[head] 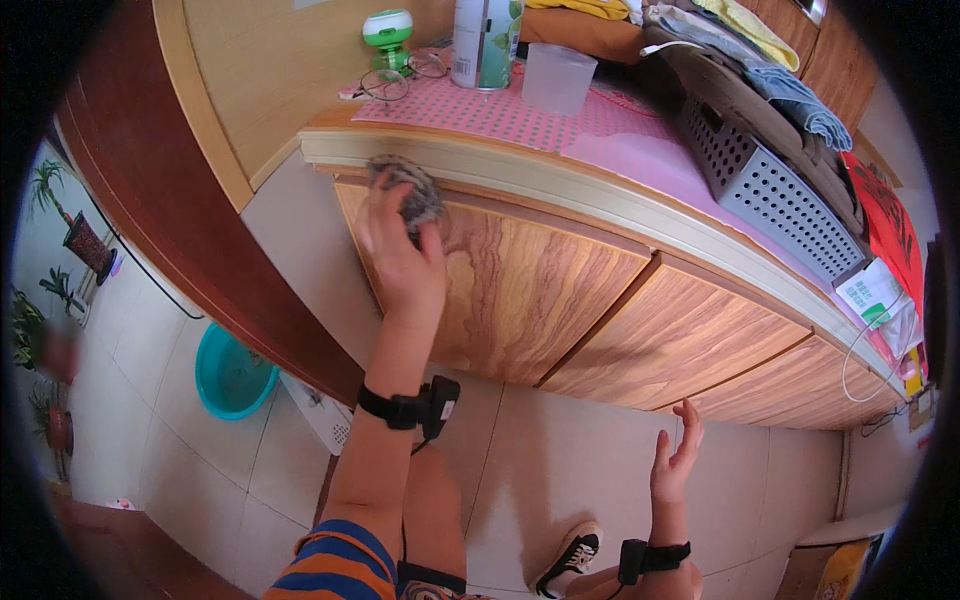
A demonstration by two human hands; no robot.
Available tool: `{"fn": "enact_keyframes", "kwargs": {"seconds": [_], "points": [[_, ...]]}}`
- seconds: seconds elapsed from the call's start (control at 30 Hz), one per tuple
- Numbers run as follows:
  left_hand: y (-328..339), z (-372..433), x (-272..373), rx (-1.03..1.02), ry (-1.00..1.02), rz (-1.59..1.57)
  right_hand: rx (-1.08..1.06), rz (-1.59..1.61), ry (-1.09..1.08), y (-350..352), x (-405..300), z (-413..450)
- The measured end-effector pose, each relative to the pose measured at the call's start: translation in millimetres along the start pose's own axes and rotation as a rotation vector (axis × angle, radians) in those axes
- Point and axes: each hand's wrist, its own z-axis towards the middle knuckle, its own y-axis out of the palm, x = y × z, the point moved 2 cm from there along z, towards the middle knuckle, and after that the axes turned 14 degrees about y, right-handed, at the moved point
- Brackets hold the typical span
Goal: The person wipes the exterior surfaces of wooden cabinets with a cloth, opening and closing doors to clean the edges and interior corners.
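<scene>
My left hand (401, 251) grips a crumpled grey cloth (420, 191), its fingers spread over it. The cloth lies against the top of the left wood-grain cabinet door (495, 292), just under the cabinet's pale front edge (480, 161). Part of the cloth is hidden by the fingers. My right hand (675, 457) hangs in the air over the tiled floor, in front of the lower edge of the cabinet. Its fingers are apart and hold nothing. Each wrist wears a black strap with a small device.
On the cabinet's pink dotted cover stand a spray can (484, 45), a translucent plastic cup (559, 79), eyeglasses (385, 85), a small green fan (388, 37) and a grey perforated basket (787, 210) with folded clothes. A dark door frame (202, 202) and a teal basin (232, 375) are at left.
</scene>
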Motion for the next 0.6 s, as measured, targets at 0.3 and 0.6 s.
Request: {"fn": "enact_keyframes", "kwargs": {"seconds": [0.3,0.6], "points": [[46.6,-27.2,107.9,-0.143,0.11,-0.521,-0.048,-0.029,0.027,18.0,-23.6,-2.0],[29.9,-121.4,193.6,-0.642,-0.12,-0.804,-0.115,0.783,0.331,15.0,-34.7,-1.4]]}}
